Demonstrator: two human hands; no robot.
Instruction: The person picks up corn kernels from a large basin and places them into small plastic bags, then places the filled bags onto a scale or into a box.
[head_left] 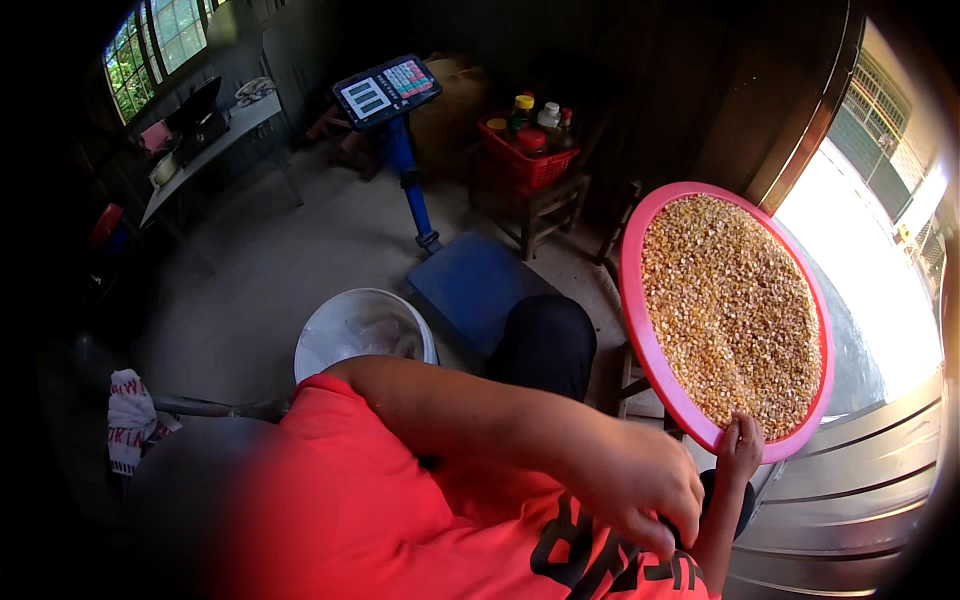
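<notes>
A round pink basin (638,330) full of yellow corn kernels (735,300) stands at my right. My right hand (740,447) is at its near rim, fingers bent together over the edge of the kernels; what they hold, if anything, is too small to tell. My left arm reaches across my red shirt (370,500). At its end, my left hand (655,488) is beside my right forearm, knuckles up. Its fingers and thumb curl downward in front of the shirt, and anything between them is hidden.
A white bucket (350,325) stands by my leg, next to a blue platform scale (470,285) with a display on a post. Beyond are a red basket (535,168) of bottles on a wooden stool and a narrow table (215,150). A doorway (830,240) lies at right.
</notes>
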